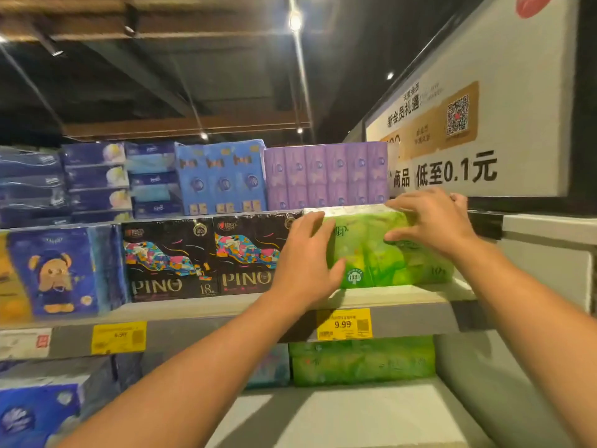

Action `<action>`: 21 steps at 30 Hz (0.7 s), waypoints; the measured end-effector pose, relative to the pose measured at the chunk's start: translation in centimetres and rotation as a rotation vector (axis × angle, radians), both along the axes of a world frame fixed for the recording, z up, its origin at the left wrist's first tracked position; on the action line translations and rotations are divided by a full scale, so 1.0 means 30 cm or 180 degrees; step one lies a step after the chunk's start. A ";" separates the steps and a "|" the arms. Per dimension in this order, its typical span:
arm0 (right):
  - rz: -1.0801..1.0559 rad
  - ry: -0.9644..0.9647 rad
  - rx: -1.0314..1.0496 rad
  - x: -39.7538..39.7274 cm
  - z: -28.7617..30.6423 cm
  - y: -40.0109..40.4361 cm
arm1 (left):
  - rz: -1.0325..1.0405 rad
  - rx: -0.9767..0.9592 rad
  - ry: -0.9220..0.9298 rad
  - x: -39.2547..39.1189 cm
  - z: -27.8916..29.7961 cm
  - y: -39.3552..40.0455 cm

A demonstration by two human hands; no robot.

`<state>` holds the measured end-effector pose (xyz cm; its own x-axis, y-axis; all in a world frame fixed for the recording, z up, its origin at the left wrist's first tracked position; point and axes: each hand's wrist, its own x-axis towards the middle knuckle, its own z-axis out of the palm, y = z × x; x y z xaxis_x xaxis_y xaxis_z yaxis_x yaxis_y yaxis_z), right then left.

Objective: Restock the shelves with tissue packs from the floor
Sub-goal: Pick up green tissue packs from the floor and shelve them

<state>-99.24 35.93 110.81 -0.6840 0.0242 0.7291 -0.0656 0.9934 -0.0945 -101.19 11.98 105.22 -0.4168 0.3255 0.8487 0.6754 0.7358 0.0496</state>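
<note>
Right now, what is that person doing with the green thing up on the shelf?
A person is putting a green tissue pack on a shop shelf, beside black PINO packs. The left hand lies flat against its left end. The right hand curls over its top right. The pack already sits on the shelf, above a yellow 9.99 price tag. More green packs lie on the shelf below.

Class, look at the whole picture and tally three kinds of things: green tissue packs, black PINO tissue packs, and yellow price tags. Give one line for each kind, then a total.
Green tissue packs: 2
Black PINO tissue packs: 2
Yellow price tags: 2
Total: 6
</note>
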 end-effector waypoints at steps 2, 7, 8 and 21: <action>-0.0069 -0.0021 -0.0042 -0.047 -0.018 0.002 | 0.0148 -0.0095 -0.0206 -0.026 -0.007 0.013; 0.0086 -0.0052 -0.0130 -0.132 -0.058 0.037 | 0.0427 -0.0187 -0.0256 -0.050 -0.033 0.023; 0.0083 -0.0045 -0.0100 -0.133 -0.062 0.040 | 0.0467 -0.0193 -0.0250 -0.047 -0.037 0.028; -0.0174 -0.0125 -0.0060 -0.005 -0.174 -0.077 | -0.0078 -0.0087 0.0345 -0.012 -0.063 0.016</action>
<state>-99.38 33.61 105.58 -0.7093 0.0759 0.7008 -0.0071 0.9934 -0.1148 -101.56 12.46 103.34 -0.3147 0.3581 0.8791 0.6936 0.7190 -0.0446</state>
